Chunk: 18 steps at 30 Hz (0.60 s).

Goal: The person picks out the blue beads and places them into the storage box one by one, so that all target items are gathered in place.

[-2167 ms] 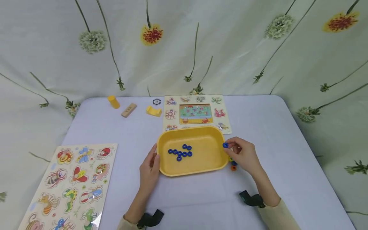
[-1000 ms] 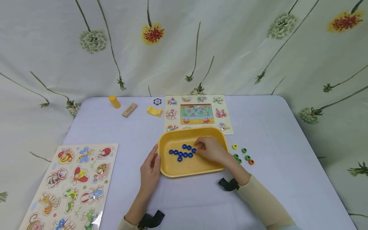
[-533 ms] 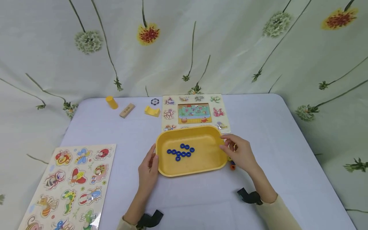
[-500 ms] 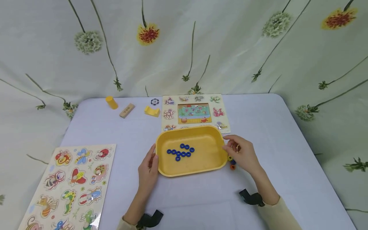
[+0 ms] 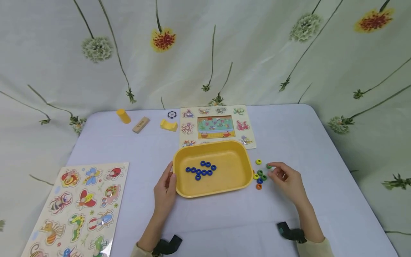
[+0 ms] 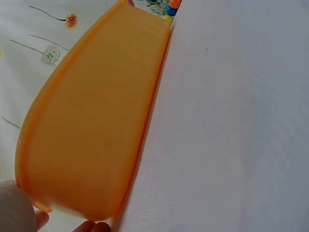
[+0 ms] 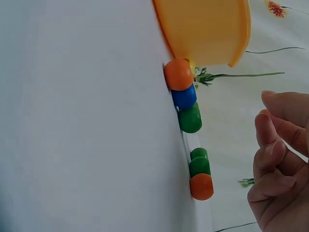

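Observation:
My left hand grips the left end of a yellow tray, thumb at the rim and fingers against the end wall. Several blue ring beads lie grouped on the left half of the tray floor. My right hand is over the table right of the tray, thumb and index finger apart. The index fingertip overlaps a green bead in the head view. In the right wrist view nothing shows between the fingertips. Beside the tray lie loose beads: a blue bead, an orange bead, yellow and green ones.
A puzzle board lies behind the tray, partly hidden by its rim. At the left is a larger insect puzzle board. Along the back stand a yellow cylinder, a wooden block, a yellow arch piece and a chip.
My right hand has set a blue bead down with the others in the tray, let go, and moved back right to the loose beads. My left hand has stayed on the tray.

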{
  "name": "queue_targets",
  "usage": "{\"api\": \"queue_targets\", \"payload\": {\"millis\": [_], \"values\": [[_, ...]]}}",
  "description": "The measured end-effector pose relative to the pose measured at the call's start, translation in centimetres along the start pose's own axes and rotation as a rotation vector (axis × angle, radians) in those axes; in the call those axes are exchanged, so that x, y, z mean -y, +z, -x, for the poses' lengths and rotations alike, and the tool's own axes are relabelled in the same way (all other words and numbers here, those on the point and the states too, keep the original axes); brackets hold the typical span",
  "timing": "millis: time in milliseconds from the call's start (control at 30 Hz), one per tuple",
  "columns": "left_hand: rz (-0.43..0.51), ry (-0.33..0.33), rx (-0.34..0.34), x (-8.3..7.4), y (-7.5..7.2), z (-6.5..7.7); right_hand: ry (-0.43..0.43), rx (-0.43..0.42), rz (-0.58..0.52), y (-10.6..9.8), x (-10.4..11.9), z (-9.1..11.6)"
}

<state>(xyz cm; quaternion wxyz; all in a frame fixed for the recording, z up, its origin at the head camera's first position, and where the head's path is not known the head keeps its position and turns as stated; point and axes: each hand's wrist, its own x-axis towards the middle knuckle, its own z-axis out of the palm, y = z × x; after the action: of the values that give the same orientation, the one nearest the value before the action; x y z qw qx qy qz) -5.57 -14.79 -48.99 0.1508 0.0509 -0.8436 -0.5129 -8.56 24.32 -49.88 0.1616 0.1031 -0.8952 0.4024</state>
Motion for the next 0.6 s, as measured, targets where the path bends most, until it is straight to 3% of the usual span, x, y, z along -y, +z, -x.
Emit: {"api": "queue_targets", "payload": {"millis": [133, 267, 600], "values": [[-0.002, -0.002, 0.002, 0.1, 0.0, 0.0, 0.021, 0.129, -0.039, -0.7, 2.6, 0.4], [0.006, 0.001, 0.001, 0.1, 0.0, 0.0, 0.039, 0.211, -0.003, -0.1, 2.8, 0.6], [0.006, -0.001, -0.003, 0.0, 0.1, 0.0, -0.012, 0.206, 0.172, 1.1, 2.8, 0.9]]}}
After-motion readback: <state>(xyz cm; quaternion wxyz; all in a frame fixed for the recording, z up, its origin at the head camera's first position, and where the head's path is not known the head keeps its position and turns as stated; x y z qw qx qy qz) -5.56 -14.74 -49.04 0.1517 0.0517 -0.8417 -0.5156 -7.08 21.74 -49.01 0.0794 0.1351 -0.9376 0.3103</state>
